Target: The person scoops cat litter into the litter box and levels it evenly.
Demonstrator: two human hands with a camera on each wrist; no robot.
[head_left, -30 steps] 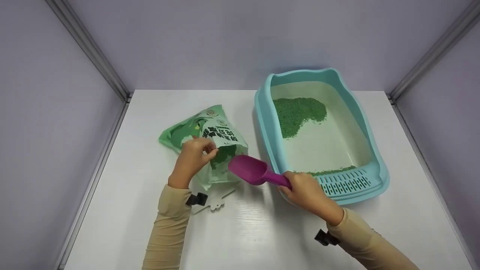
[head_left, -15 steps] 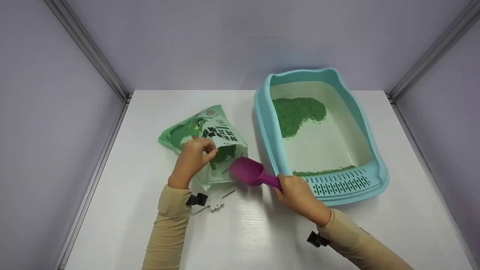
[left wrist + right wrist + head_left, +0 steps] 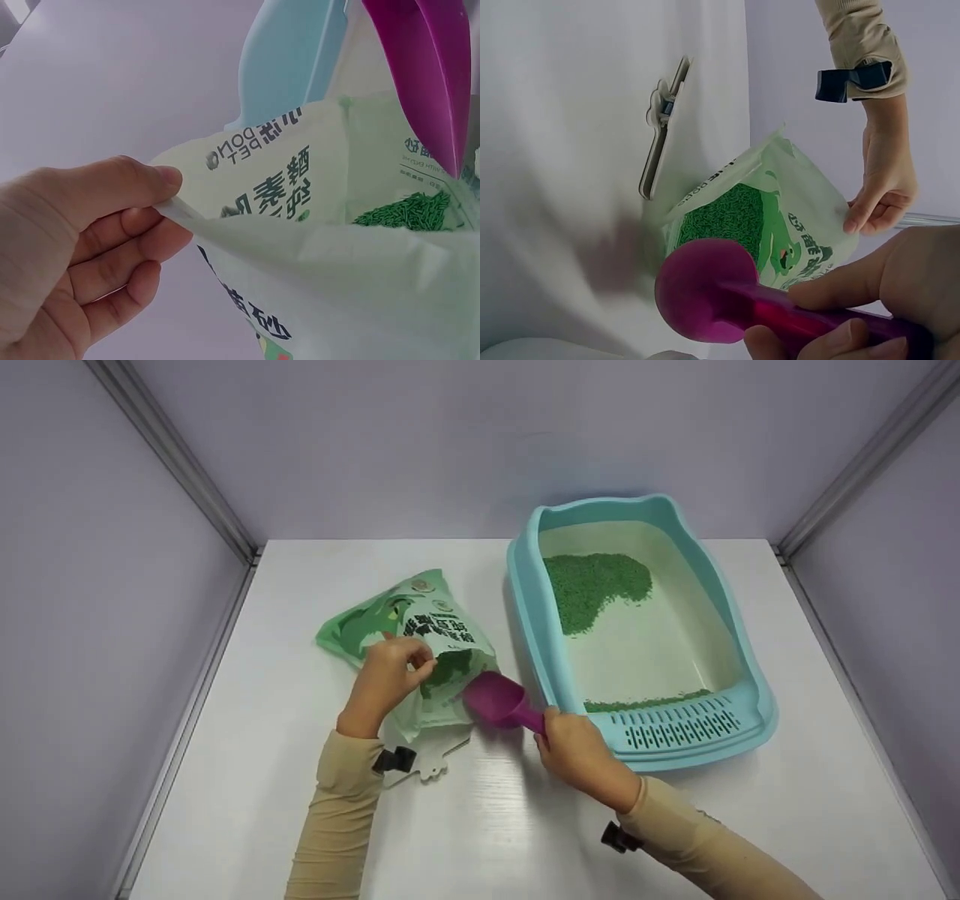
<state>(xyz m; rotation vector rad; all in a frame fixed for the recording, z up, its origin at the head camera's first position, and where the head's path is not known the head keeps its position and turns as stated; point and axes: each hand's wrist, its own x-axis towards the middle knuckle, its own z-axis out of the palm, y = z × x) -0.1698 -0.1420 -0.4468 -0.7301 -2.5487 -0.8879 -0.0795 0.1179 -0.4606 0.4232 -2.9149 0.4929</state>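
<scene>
My left hand (image 3: pixel 390 675) pinches the rim of a green and white cat litter bag (image 3: pixel 450 626) between thumb and fingers, holding its mouth open. Green pellets (image 3: pixel 724 221) show inside the bag. With my right hand (image 3: pixel 581 754) I grip the handle of a magenta scoop (image 3: pixel 495 699). Its bowl is just at the bag's mouth, overlapping the lower right edge in the head view. No pellets show in the bowl. A light blue litter box (image 3: pixel 555 660) stands right of the bag, with a heap of green pellets (image 3: pixel 596 585) at its back left.
A pale bag clip (image 3: pixel 431 769) lies on the white table (image 3: pixel 480 825), partly hidden by the bag and the left wrist. More pellets lie along the box's front edge, by its slotted step (image 3: pixel 682 729). Walls enclose the table's back and sides.
My right hand has moved to the left, bringing the scoop's bowl slightly closer to the bag's mouth. The left hand keeps its pinch on the rim in the same place.
</scene>
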